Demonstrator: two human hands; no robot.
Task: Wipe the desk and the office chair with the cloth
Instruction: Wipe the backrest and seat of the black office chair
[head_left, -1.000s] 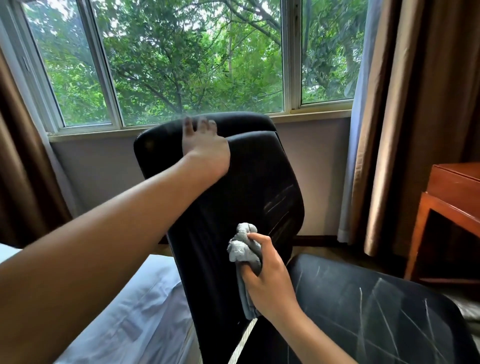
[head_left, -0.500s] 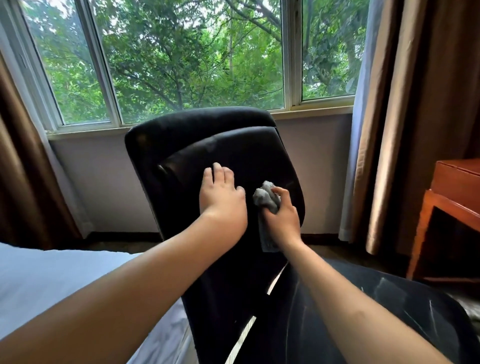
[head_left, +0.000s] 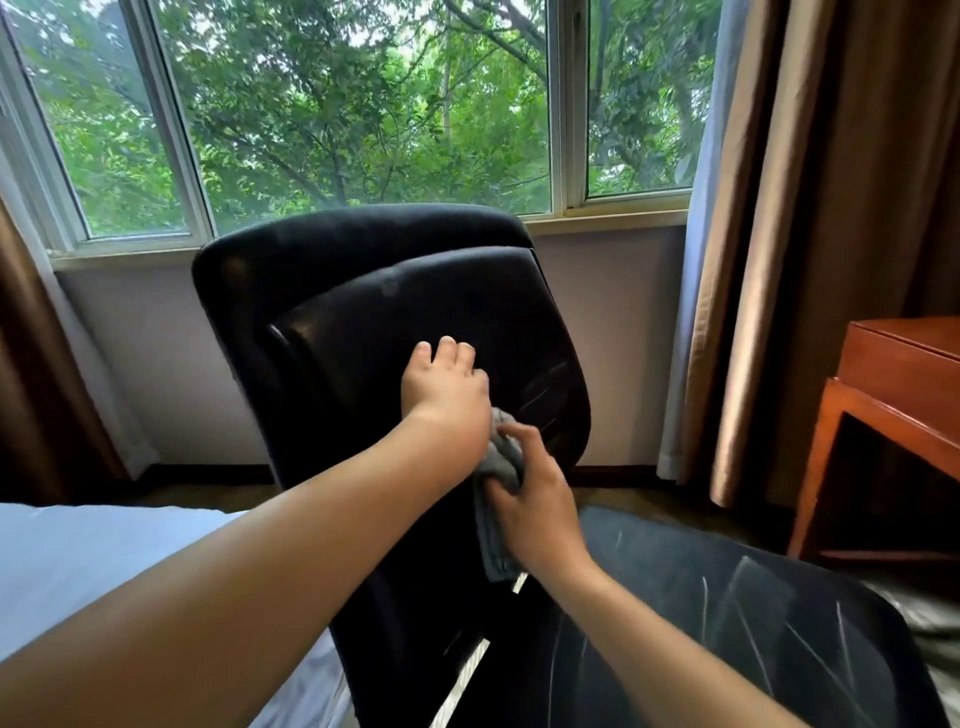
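Bedroom: bed (head_left: 78, 561), curtains (head_left: 810, 234), window (head_left: 363, 104), wooden desk (head_left: 893, 374).

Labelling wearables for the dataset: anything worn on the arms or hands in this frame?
Nothing visible. The left hand and right hand are bare: no gloves, rings, watch or bands. Both forearms are bare to the frame edge, with no sleeves in view.

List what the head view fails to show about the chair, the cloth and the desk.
- Cloth: mostly covered by the right hand and left hand.
- Chair: base and legs cut off by the bottom edge.
- Desk: cropped at the right edge; its top is barely visible.
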